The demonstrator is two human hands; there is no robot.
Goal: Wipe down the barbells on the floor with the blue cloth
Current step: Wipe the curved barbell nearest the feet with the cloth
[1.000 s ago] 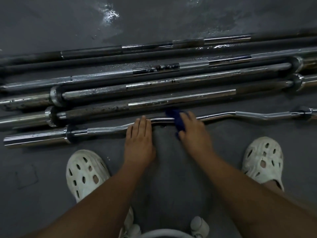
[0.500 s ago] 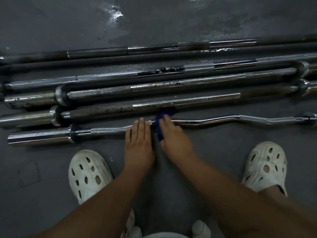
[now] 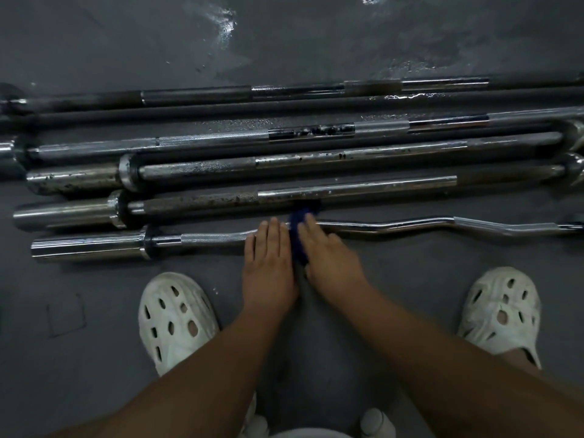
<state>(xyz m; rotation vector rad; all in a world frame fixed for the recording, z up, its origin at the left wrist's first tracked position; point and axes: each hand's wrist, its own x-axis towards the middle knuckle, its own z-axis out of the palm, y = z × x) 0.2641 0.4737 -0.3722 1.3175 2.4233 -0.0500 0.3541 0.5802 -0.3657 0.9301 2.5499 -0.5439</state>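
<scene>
While left hand [image 3: 268,263] lies flat on chrome bar [image 3: 215,238] | right hand [image 3: 331,259] flat, pressing bunched blue cloth [image 3: 298,227]

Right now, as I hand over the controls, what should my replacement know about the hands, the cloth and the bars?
Left hand: open, flat on the curl bar.
Right hand: straight fingers press the blue cloth onto that bar's middle, right beside the left hand.
The curl bar lies nearest the feet; the straight barbells lie side by side behind it.
Done: cannot tell which bars are wiped.
Left: probably both ends of the curl bar, then the straight barbells, which show dark spots.
</scene>
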